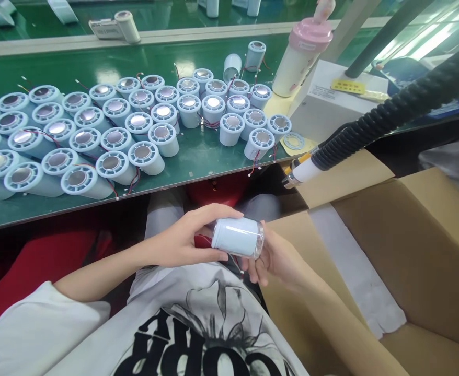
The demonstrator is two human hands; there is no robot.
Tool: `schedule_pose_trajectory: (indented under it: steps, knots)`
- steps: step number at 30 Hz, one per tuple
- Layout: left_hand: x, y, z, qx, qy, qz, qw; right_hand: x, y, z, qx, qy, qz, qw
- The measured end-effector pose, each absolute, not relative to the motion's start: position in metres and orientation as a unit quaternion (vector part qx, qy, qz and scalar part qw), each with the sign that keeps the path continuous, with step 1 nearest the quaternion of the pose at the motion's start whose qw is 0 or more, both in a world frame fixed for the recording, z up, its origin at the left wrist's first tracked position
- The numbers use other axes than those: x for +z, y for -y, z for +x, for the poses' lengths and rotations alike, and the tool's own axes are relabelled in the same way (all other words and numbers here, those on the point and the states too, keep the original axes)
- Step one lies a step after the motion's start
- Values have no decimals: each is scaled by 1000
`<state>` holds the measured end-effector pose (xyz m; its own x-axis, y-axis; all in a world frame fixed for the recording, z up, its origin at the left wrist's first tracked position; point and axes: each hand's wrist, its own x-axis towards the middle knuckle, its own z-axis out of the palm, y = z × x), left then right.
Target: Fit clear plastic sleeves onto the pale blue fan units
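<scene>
Above my lap I hold a light blue cylindrical housing (235,236) with a clear plastic cup over its right end. My left hand (192,235) grips the housing's left end between thumb and fingers. At the clear end, my right hand (271,256) has its fingers curled round the cup's underside. A thin wire with a small white connector hangs beneath. Several similar blue housings (147,158) with round metallic discs in their tops stand in rows on the green bench (198,162), many with red and dark wires.
An open cardboard box (405,250) with white paper (355,266) inside sits at my right. A black ribbed hose (390,109) with a metal-tipped tool crosses above it. A pink-lidded bottle (302,52) stands at the bench's back right, near a blue ring (293,140).
</scene>
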<state>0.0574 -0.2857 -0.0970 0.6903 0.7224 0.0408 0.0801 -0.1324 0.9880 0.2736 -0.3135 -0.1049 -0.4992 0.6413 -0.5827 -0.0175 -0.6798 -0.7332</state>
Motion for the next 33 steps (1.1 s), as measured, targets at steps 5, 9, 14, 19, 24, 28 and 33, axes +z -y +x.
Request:
schedule_pose_trajectory:
  steps: [5,9,14,19,24,28,33]
  knots:
    - [-90,290,59,238,-349,627,655,-116,321,283,376,695,-451,415]
    - [-89,289,59,217,-355,605,679,-117,323,288,332,778,-360,393]
    - [-91,284,54,237,-290,652,659,-112,323,290,591,594,-392,380]
    - [-92,282,56,215,-270,567,748,-108,324,294,600,568,-433,360]
    - [-108,291,68,198,-278,514,787,-111,320,292,605,567,-450,332]
    - [-104,270,56,203,-317,523,765,-134,309,331,536,609,-513,282]
    - [-34,141,10,431,-455,655,423,-179,294,426,190,510,-765,346]
